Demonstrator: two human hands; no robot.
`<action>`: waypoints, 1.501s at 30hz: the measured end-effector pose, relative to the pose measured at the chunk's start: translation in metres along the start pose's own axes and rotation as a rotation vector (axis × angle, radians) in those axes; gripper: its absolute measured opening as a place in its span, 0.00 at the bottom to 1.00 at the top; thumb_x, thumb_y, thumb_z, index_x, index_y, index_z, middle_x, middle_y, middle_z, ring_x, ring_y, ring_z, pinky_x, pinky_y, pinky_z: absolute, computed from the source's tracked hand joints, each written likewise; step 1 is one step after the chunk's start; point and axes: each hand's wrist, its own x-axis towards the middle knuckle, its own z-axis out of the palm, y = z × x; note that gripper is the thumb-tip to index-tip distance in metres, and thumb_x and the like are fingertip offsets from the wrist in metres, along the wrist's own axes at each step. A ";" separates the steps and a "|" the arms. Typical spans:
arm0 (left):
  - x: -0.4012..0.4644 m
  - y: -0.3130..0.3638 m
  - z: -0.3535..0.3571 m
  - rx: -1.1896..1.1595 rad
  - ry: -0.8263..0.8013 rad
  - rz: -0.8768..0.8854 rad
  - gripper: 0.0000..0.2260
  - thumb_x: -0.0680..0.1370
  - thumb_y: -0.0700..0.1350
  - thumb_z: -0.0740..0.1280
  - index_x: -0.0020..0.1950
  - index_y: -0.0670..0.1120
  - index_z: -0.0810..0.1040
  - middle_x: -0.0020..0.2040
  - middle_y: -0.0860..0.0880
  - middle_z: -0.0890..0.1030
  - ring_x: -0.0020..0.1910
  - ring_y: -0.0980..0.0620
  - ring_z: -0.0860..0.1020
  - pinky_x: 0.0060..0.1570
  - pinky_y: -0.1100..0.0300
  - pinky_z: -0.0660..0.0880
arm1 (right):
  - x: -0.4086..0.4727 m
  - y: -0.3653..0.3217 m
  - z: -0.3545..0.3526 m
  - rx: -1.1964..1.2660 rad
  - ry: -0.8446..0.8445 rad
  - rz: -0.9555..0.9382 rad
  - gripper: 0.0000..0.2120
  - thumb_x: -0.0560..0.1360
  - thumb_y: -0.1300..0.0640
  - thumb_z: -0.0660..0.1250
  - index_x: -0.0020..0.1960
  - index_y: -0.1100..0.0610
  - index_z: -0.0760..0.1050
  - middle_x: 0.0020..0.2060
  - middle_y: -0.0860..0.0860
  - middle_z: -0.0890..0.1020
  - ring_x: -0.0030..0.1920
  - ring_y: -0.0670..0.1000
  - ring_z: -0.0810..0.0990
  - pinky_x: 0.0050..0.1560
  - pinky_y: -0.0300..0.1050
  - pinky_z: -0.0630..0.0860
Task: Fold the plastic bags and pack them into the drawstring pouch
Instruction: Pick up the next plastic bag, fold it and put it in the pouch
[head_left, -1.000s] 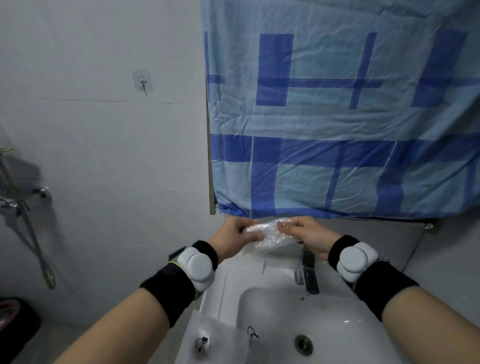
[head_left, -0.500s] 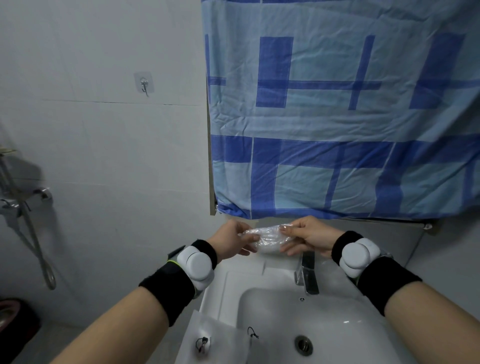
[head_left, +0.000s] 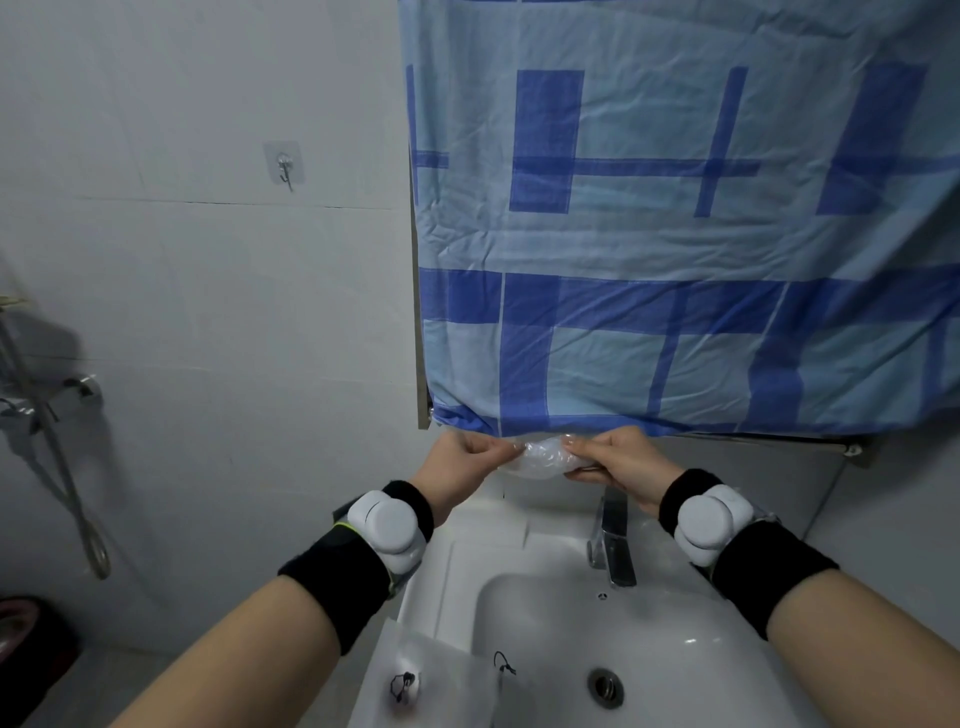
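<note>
A clear, crumpled plastic bag is held in the air above the back of the sink, bunched into a small wad. My left hand pinches its left end and my right hand grips its right end, fingers curled around it. A pale translucent drawstring pouch with black cords lies flat on the sink's front left rim, below my left forearm.
A white sink with a chrome faucet and a drain is below my hands. A blue checked cloth hangs just behind them. A wall hook and a shower hose are on the left wall.
The bag has been squeezed into a tighter, narrower wad, and both hands have come a little closer together and slightly farther from me.
</note>
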 end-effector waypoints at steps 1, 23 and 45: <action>0.000 -0.001 0.001 -0.009 0.015 -0.003 0.29 0.61 0.63 0.75 0.44 0.37 0.83 0.42 0.45 0.77 0.43 0.51 0.72 0.48 0.56 0.70 | 0.000 0.001 0.001 0.003 0.020 -0.019 0.08 0.74 0.61 0.67 0.42 0.67 0.80 0.41 0.59 0.84 0.38 0.48 0.85 0.38 0.34 0.80; -0.002 0.008 0.012 -0.056 -0.188 -0.116 0.10 0.74 0.44 0.71 0.49 0.48 0.71 0.43 0.46 0.79 0.36 0.52 0.75 0.37 0.62 0.70 | -0.003 -0.012 0.011 -0.305 0.084 -0.188 0.10 0.70 0.61 0.72 0.38 0.70 0.81 0.28 0.56 0.81 0.26 0.46 0.80 0.31 0.33 0.76; -0.002 0.000 0.018 -0.212 -0.010 0.137 0.07 0.72 0.35 0.71 0.44 0.43 0.75 0.37 0.44 0.79 0.35 0.55 0.78 0.40 0.68 0.75 | -0.008 -0.008 0.015 0.091 -0.118 -0.027 0.06 0.74 0.60 0.67 0.47 0.63 0.78 0.31 0.54 0.82 0.28 0.46 0.80 0.31 0.36 0.78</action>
